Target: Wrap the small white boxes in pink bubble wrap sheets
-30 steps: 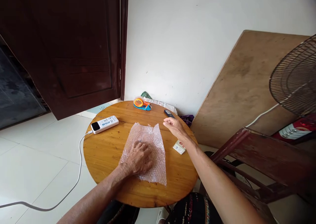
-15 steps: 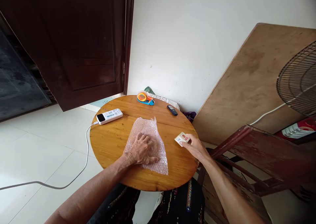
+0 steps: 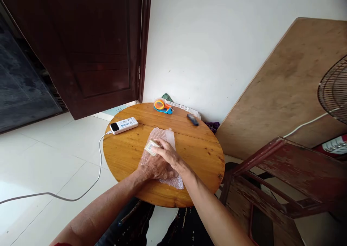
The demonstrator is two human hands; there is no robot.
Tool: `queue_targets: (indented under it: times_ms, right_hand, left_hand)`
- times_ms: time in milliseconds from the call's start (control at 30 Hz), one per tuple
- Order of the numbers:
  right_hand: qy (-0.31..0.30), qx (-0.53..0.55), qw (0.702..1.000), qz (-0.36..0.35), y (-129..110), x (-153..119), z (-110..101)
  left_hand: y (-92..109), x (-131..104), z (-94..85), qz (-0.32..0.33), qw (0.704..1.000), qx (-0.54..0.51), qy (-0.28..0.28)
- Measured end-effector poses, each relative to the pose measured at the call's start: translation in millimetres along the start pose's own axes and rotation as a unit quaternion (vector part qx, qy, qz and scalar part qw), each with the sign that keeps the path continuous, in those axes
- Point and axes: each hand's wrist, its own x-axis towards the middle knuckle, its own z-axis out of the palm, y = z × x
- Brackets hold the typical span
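Near the middle of the round table lies a folded piece of clear, pinkish bubble wrap [image 3: 154, 136]. My left hand [image 3: 159, 167] presses down on it, holding it against the wood, with the thumb pointing right; the fingers are partly covered by my other hand. Crossing above it, my right hand [image 3: 168, 152] pinches a small pale flat box [image 3: 151, 147] with printing on its face. That box is over the left fingers and wrap, slightly blurred. Whether anything lies inside the bubble wrap cannot be seen.
On the wooden table [image 3: 119, 159] are a white power bank [image 3: 124, 125] with a cable, an orange-and-blue tape dispenser [image 3: 163, 106] and a dark pixelated object [image 3: 192, 119]. A worn red chair [image 3: 292, 170] stands right, near a fan [image 3: 334, 90].
My right hand has brought the small box leftward from the table's right side to above my left hand. The bubble wrap's right side now looks narrower. My left hand stays on it.
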Motion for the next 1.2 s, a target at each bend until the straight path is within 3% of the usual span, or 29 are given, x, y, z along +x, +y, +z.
queue_targets:
  times_ms: [67,167,267,367,500,600,700,867,1200]
  right_hand:
    - [0.026,0.015,0.998,0.057,16,4,-15]
    - [0.077,0.073,0.992,0.062,30,-3,-45]
    - [0.109,0.011,0.992,0.060,38,-13,-67]
    - [0.103,-0.071,0.990,0.058,46,-22,-78]
    - [0.073,-0.119,0.990,0.021,57,-31,-76]
    - [0.086,-0.146,0.986,-0.004,62,-36,-69]
    - [0.092,-0.170,0.980,-0.041,68,-37,-61]
    - [0.110,-0.198,0.968,-0.108,79,-37,-57]
    - [0.122,-0.226,0.956,-0.139,82,-34,-54]
  left_hand:
    - [-1,-6,-3.5,0.037,0.999,-0.003,-0.003]
    - [-3,-11,-10.6,0.052,0.999,0.005,0.000]
    - [-4,-12,-12.6,0.054,0.998,-0.005,0.009]
    - [-6,-11,-10.8,0.052,0.998,-0.025,0.019]
    - [-14,-9,-10.9,0.026,0.993,-0.095,0.060]
    - [-23,-8,-16.5,-0.017,0.985,-0.154,0.078]
    - [-28,-11,-26.8,-0.059,0.987,-0.134,0.073]
    - [-27,-28,-38.8,-0.046,0.995,-0.078,0.052]
    - [-24,-49,-20.4,-0.041,0.994,-0.067,0.078]
